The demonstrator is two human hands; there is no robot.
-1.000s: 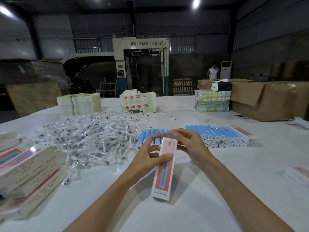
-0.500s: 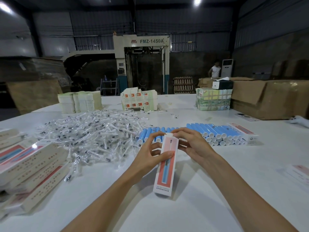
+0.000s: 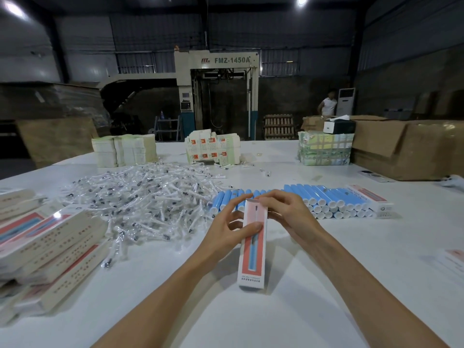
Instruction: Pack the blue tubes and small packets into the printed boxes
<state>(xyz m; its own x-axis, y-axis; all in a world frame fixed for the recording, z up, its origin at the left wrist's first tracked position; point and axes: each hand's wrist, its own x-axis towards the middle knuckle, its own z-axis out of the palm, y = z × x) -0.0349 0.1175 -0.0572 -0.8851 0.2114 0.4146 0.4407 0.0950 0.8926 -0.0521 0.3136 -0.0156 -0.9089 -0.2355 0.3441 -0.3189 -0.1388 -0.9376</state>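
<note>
Printed box (image 3: 253, 247) now straighter; left hand (image 3: 226, 229) grips its middle to steady it, right hand (image 3: 286, 212) pinches the far end, likely closing the flap.

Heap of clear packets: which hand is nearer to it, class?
Left. The left hand grips the printed box just right of the heap; the right hand holds the box's top, farther right.

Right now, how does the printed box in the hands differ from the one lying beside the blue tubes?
The held box stands steeply on end, the left hand and right hand gripping its top; the lying box rests flat on the table beside the blue tubes, untouched. The held box shows its full pictured front; the lying box mainly its pink top and white end. Both are long pink-and-white printed boxes.
</note>
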